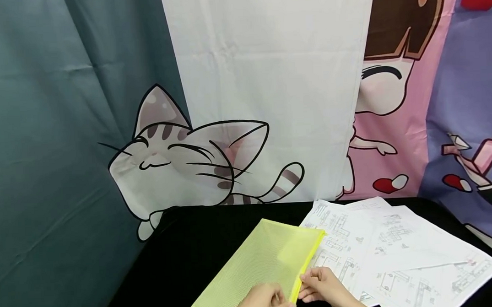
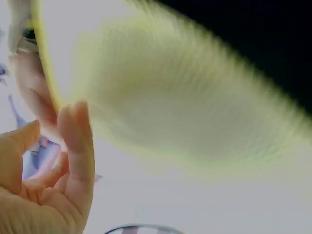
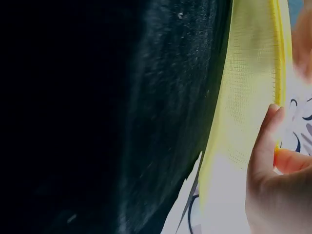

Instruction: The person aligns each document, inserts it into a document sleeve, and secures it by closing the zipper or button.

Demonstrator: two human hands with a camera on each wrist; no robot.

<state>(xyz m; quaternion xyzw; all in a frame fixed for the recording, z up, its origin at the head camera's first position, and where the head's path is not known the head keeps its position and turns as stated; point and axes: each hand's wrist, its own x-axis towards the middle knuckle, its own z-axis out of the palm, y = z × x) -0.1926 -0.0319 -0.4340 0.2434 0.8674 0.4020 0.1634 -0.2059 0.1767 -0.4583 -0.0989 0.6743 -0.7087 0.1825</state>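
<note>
A yellow mesh pouch with a bright yellow edge strip lies tilted over the black surface. My right hand pinches that strip between thumb and fingers; in the right wrist view the fingers lie along the mesh. At the pouch's near end is my left hand, over the mesh, its fingers bent near the strip. The left wrist view has its thumb apart from the raised fingers, whose tips touch the pouch by its edge.
Several white sheets with printed line drawings lie overlapped on the black cloth, right of the pouch, partly under its right edge. Behind the cloth hang a teal curtain and a white one with cartoon prints.
</note>
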